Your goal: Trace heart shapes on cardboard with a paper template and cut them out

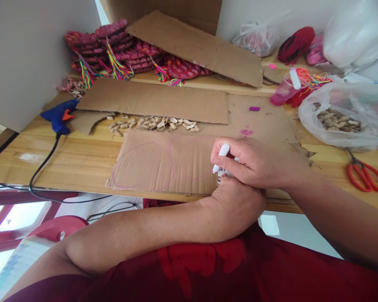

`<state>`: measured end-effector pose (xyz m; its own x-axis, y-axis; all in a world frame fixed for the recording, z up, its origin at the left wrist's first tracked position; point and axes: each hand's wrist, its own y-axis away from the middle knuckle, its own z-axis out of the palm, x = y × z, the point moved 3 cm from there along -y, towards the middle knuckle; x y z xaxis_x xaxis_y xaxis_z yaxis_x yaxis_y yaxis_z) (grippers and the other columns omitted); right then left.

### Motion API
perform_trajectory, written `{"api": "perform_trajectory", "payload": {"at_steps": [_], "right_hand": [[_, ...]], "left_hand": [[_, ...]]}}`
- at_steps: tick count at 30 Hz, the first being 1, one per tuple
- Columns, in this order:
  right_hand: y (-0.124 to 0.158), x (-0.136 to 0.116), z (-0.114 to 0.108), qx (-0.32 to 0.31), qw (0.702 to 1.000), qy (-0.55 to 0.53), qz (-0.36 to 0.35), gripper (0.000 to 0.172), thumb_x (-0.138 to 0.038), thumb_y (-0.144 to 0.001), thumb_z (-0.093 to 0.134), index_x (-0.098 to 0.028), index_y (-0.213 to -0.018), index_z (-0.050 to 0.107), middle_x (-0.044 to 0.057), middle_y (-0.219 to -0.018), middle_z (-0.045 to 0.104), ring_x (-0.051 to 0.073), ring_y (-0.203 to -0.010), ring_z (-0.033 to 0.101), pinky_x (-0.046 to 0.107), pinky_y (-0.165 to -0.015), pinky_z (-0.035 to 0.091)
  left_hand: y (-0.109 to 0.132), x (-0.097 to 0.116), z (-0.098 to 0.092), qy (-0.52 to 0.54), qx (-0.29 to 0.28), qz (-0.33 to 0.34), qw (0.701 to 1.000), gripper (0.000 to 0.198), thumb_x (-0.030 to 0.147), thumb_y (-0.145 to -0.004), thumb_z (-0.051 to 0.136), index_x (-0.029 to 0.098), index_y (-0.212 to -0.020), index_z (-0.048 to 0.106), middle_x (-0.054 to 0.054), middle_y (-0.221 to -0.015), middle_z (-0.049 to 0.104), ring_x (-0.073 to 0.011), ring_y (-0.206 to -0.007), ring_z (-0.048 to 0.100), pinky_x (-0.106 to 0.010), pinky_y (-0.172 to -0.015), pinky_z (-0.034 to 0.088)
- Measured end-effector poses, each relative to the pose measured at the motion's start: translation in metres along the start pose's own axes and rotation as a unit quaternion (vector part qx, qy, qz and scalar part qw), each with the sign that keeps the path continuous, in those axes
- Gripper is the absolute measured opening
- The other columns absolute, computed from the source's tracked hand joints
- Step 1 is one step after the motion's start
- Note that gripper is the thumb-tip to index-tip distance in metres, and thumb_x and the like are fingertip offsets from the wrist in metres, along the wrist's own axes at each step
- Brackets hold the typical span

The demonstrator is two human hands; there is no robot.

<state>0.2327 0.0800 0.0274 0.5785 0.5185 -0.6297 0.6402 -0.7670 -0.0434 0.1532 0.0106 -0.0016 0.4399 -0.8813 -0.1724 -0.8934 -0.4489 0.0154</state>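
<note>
My right hand (248, 161) is closed around a white marker (221, 157), its tip pointing down at the near piece of cardboard (182, 167). Faint purple curved outlines run across that cardboard, with a rounded shape on its left part. Just under the right hand, my left hand (237, 201) is curled around a white object with dark print (223, 173). Most of that object is hidden by the fingers, so its kind does not show. The two hands touch each other. A purple marker cap (254, 108) lies on the cardboard behind them.
Peanuts (151, 123) lie behind the near cardboard, beside another cardboard strip (157, 100). A blue glue gun (59, 116) with its cord is on the left. Red-handled scissors (367, 176) and a plastic bag of peanuts (315, 123) are right. Red woven pieces (113, 48) stand behind.
</note>
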Motion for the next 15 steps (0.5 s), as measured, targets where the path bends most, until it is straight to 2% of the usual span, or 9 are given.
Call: {"api": "perform_trajectory", "payload": {"at_steps": [5,8,10,12,15], "right_hand": [[-0.004,0.002,0.001,0.005,0.999,0.034,-0.001,0.019,-0.029,-0.102,0.05,-0.02,-0.087,0.058,0.0,-0.08,0.067,0.014,-0.071,0.058,0.03,-0.066,0.038],[-0.008,0.006,-0.003,0.017,0.998,0.059,0.01,0.019,-0.028,-0.1,0.049,-0.02,-0.085,0.056,0.002,-0.08,0.067,0.016,-0.072,0.057,0.031,-0.068,0.037],[-0.01,0.011,-0.007,0.022,0.996,0.078,0.033,0.018,-0.028,-0.099,0.05,-0.02,-0.083,0.055,0.003,-0.079,0.067,0.017,-0.071,0.057,0.033,-0.069,0.037],[-0.012,0.014,-0.01,0.032,0.994,0.094,0.054,0.018,-0.028,-0.098,0.05,-0.021,-0.082,0.054,0.003,-0.078,0.066,0.017,-0.07,0.055,0.033,-0.069,0.036],[-0.011,0.01,-0.009,0.038,0.995,0.085,0.039,0.019,-0.028,-0.098,0.05,-0.021,-0.081,0.054,0.002,-0.076,0.064,0.016,-0.069,0.054,0.033,-0.069,0.036]], "left_hand": [[0.001,-0.002,-0.002,0.003,0.007,0.0,1.0,0.058,-0.006,-0.089,0.035,0.009,-0.133,0.069,-0.018,-0.131,0.073,-0.0266,-0.101,0.075,-0.033,-0.071,0.061],[-0.001,-0.001,0.0,0.012,0.018,-0.005,1.0,0.048,-0.004,-0.09,0.039,0.007,-0.122,0.073,-0.017,-0.115,0.077,-0.0232,-0.089,0.075,-0.028,-0.064,0.056],[-0.002,-0.001,0.002,0.007,0.028,-0.021,0.999,0.041,-0.002,-0.092,0.041,0.006,-0.116,0.074,-0.017,-0.104,0.078,-0.0231,-0.082,0.075,-0.027,-0.06,0.053],[-0.002,-0.002,0.002,-0.01,0.041,-0.041,0.998,0.039,0.0,-0.093,0.042,0.004,-0.116,0.073,-0.019,-0.101,0.077,-0.0247,-0.078,0.075,-0.027,-0.056,0.051],[-0.001,-0.002,0.0,-0.008,0.044,-0.03,0.999,0.04,-0.002,-0.091,0.042,0.004,-0.114,0.074,-0.018,-0.1,0.077,-0.0238,-0.078,0.074,-0.026,-0.055,0.051]]}}
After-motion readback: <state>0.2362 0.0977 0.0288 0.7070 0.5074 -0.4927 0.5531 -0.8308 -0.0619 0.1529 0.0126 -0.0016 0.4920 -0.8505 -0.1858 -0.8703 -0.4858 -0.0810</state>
